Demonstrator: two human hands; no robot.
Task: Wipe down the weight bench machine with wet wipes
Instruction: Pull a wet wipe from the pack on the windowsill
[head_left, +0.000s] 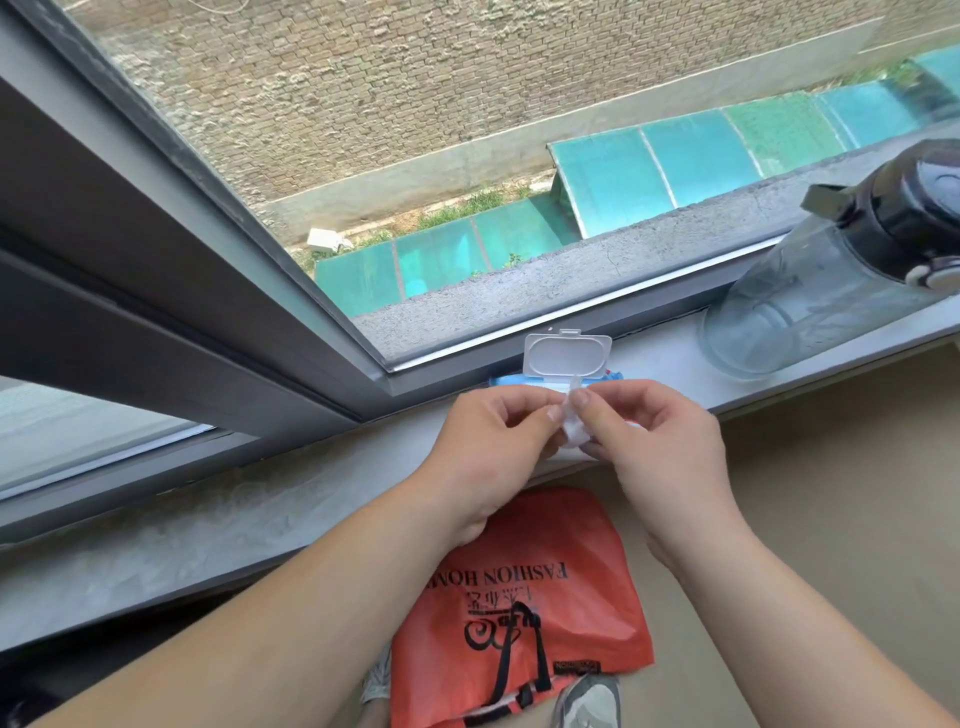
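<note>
A blue pack of wet wipes (561, 382) lies on the grey window sill (208, 519) with its white flip lid (566, 353) standing open. Just in front of the pack, a small white wet wipe (572, 434) is held between both hands. My left hand (493, 441) pinches its left side with thumb and fingers. My right hand (649, 436) pinches its right side. The wipe is bunched up and mostly hidden by my fingers. No weight bench is in view.
A large clear water bottle (810, 301) with a black cap lies on its side on the sill at the right. An orange plastic bag (524, 613) hangs below my hands, above my shoes. The window glass (467, 130) and frame rise behind the sill.
</note>
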